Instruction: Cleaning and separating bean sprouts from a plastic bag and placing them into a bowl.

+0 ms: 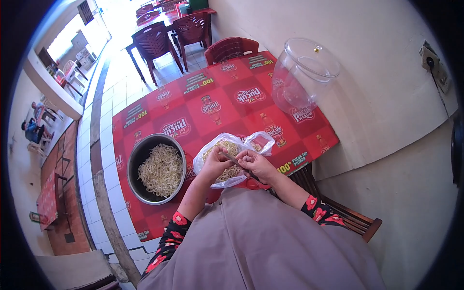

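Close in front of me on the table lies an opened white plastic bag (267,141) holding bean sprouts (231,146). Above it, my left hand (217,163) and my right hand (258,166) are near each other with fingers pinched. Between them runs a thin, dark, strip-like thing (235,160), gripped at both ends; its kind is unclear. To the left of the bag stands a round metal pot (132,178) with a heap of pale bean sprouts (162,170) inside. Both hands hide part of the bag.
The table (183,104) has a red printed cover. A large clear lidded container (295,87) stands at its far right, by the wall. A red chair (231,50) is at the far edge, and a wooden slatted chair (348,212) at the near right.
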The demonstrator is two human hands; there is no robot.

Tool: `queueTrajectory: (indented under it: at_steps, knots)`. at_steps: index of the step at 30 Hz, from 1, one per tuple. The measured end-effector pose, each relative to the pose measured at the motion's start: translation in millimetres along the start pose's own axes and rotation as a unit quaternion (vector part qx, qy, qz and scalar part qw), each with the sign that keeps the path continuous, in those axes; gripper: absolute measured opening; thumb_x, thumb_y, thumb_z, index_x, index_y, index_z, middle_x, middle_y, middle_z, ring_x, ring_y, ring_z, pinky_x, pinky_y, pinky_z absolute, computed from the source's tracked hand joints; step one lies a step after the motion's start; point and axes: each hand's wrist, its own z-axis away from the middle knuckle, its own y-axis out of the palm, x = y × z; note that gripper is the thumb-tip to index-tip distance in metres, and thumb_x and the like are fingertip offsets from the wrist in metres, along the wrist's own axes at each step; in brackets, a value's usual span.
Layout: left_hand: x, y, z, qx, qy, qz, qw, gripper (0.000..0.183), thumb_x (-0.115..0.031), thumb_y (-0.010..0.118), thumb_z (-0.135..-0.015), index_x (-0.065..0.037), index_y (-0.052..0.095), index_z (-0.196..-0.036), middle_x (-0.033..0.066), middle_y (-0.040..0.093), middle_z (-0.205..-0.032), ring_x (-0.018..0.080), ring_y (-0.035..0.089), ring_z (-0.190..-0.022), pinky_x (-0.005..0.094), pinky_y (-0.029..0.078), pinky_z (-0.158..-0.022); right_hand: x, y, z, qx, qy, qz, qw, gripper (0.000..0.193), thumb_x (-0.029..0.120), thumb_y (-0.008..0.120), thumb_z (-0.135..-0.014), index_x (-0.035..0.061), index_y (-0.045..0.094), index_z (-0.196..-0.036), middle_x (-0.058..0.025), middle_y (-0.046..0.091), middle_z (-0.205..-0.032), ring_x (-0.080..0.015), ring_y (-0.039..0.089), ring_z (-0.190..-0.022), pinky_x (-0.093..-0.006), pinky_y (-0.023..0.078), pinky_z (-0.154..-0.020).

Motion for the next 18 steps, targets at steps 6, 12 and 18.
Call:
queueTrajectory:
  at_steps: [6,12,18]
  knots:
    - [6,15,2,0.007,0.03,-0.075,0.997,0.042,0.0,0.07,-0.072,-0.007,0.038,-0.098,0.0066,0.061,-0.085,0.0127,0.06,-0.078,0.0247,0.048,-0.067,-10,-5,0,-0.046,-0.037,-0.049,0.997,0.012,0.013,0.057,-0.087,0.0064,0.052,-0.096,-0.0003,0.052,-0.071,-0.0084,0.048,-0.052,-0.0204,0.039,-0.047]
    - [-3,-1,20,-0.06,-0.017,-0.097,0.993,0.037,-0.004,0.07,-0.072,-0.004,0.042,-0.097,0.0101,0.061,-0.085,0.0133,0.059,-0.075,0.0248,0.047,-0.065,6,-31,-12,-0.185,-0.055,0.048,0.98,0.011,0.015,0.055,-0.088,0.0066,0.053,-0.095,-0.0002,0.052,-0.07,-0.0048,0.044,-0.047,-0.018,0.035,-0.039]
    - [1,-88,61,-0.283,0.111,-0.163,0.939,0.027,-0.006,0.068,-0.074,-0.001,0.051,-0.094,0.0077,0.058,-0.082,0.0132,0.057,-0.074,0.0257,0.047,-0.066,19,-60,-24,-0.275,-0.017,0.163,0.947,0.017,0.02,0.05,-0.089,0.0065,0.058,-0.095,0.0009,0.052,-0.063,-0.0059,0.041,-0.04,-0.0178,0.034,-0.034]
